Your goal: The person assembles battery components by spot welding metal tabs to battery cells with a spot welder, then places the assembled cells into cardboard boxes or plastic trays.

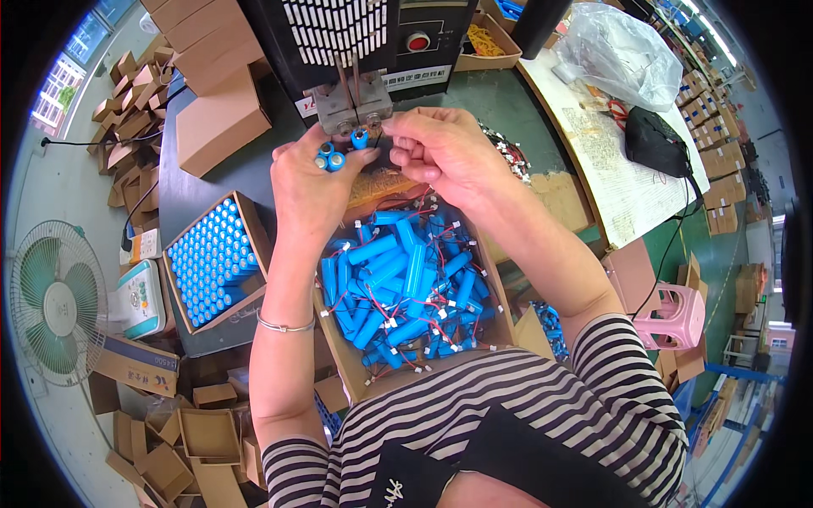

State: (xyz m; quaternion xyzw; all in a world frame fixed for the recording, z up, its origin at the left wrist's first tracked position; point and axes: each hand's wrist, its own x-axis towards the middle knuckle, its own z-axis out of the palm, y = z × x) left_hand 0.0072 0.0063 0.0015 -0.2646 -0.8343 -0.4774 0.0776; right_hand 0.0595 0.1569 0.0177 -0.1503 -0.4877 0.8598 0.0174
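My left hand (306,182) is closed around several blue cylindrical battery cells (336,161), their round ends facing up. One blue battery cell (360,140) stands at its fingertips, right below the metal electrode head (351,108) of a black bench machine that looks like a spot welder. My right hand (449,152) is beside that head, thumb and forefinger pinched together; whatever they hold is too small to make out. Below both hands, a cardboard box (354,388) is heaped with blue battery cells (415,271) that carry red and black leads with white connectors.
A cardboard tray (259,227) of upright blue cells stands on the table at left, near a closed carton (222,127). A green fan (59,309) is far left. Papers (627,199), a black pouch (656,144) and a clear plastic bag (622,55) lie at right. A pink stool (673,315) stands beyond.
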